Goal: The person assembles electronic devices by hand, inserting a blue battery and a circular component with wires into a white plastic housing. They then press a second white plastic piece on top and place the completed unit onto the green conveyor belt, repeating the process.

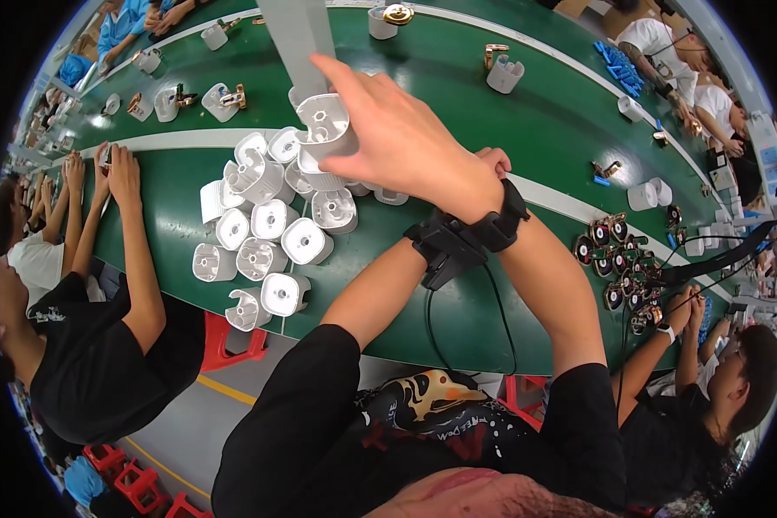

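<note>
My right hand (388, 129) reaches left across the table, thumb and index finger spread wide around a white plastic housing (324, 121). The index finger stands off from the housing's upper side; the thumb lies by its lower edge. This housing is hollow, with a cut-out side, and sits at the far edge of a heap of similar white housings (270, 220). My left forearm passes under my right wrist, which wears a black strap. Of my left hand (495, 161) only a few bent fingers show beyond that wrist; whatever they hold is hidden.
A grey post (300, 39) rises just beyond the heap. Black-and-gold round parts (617, 259) lie clustered to the right on the green table (388, 332). Black cables hang from my wrist strap. Housings with gold parts stand on the far belt (423, 86). Co-workers sit at both sides.
</note>
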### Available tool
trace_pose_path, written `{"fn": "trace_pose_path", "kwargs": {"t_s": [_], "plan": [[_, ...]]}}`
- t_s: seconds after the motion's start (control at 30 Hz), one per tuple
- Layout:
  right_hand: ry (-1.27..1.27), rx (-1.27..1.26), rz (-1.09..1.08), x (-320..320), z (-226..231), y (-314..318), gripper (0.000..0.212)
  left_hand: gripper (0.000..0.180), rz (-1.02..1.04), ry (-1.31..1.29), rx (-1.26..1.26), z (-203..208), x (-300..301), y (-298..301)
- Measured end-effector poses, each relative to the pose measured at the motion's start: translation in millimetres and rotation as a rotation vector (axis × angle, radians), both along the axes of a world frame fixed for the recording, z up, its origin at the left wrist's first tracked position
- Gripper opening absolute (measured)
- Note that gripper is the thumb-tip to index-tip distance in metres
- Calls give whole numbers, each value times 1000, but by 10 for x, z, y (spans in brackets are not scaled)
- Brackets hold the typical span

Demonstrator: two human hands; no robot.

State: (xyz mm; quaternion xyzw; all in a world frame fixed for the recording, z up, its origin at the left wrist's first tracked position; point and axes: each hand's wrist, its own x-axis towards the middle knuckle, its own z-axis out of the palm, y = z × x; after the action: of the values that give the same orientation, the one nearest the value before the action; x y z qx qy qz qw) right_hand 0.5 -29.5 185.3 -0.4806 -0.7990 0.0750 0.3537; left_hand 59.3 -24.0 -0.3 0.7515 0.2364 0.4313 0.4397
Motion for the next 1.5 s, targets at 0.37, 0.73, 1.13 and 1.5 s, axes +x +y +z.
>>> {"fn": "trace_pose_path", "kwargs": {"t_s": [0.37, 0.73, 1.13, 1.5], "plan": [[-412, -74, -1023, 3495, -803, -554, 60, 10, 89, 163, 5, 246, -51, -127], [-43, -588, -1275, 3661, -1349, -635, 105, 11, 121, 166, 14, 181, -131, -94], [807, -468, -1097, 2887, -1028, -825, 83, 13, 94, 155, 20, 230, -105, -111], [1969, -292, -450, 1773, -1592, -881, 28, 22, -19, 83, -65, 370, -62, -173]]}}
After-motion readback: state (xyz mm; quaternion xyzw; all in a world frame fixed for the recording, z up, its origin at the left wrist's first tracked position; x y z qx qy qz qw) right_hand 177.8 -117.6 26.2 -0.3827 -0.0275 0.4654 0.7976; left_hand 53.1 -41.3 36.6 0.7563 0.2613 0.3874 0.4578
